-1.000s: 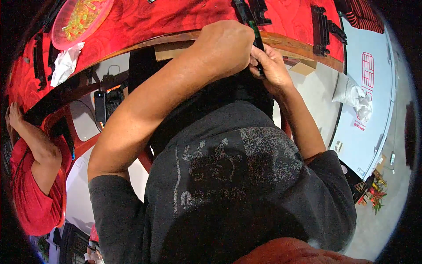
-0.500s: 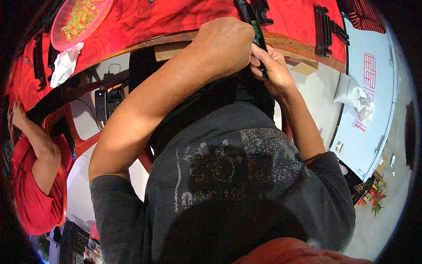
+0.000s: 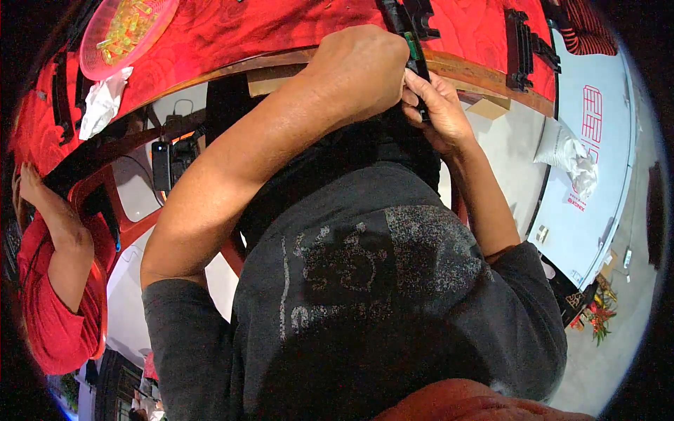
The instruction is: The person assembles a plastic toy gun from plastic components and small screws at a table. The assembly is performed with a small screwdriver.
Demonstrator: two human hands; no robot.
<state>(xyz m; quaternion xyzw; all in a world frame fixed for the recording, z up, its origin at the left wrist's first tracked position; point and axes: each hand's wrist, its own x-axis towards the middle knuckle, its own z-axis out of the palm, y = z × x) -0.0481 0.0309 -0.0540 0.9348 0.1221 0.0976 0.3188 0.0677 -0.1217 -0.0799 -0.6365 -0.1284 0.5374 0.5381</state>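
Note:
A long, narrow black plastic piece [image 3: 420, 68] with a strip of green circuit board [image 3: 412, 46] in it is held at the table's front edge. My right hand [image 3: 446, 116] grips its near end, thumb on top and fingers curled around it. My left hand [image 3: 361, 67] is bent over the left side of the same piece, its back turned up. The fingers of that hand are curled and mostly hidden, so what they pinch cannot be seen.
Red cloth [image 3: 281, 24] covers the wooden-edged table. On it stand a pink basket [image 3: 89, 56] of small yellowish clear parts, crumpled white paper [image 3: 104, 104] and black plastic parts [image 3: 518, 49]. A pale board [image 3: 590, 203] lies right. Another person's arm [image 3: 67, 224] rests at left.

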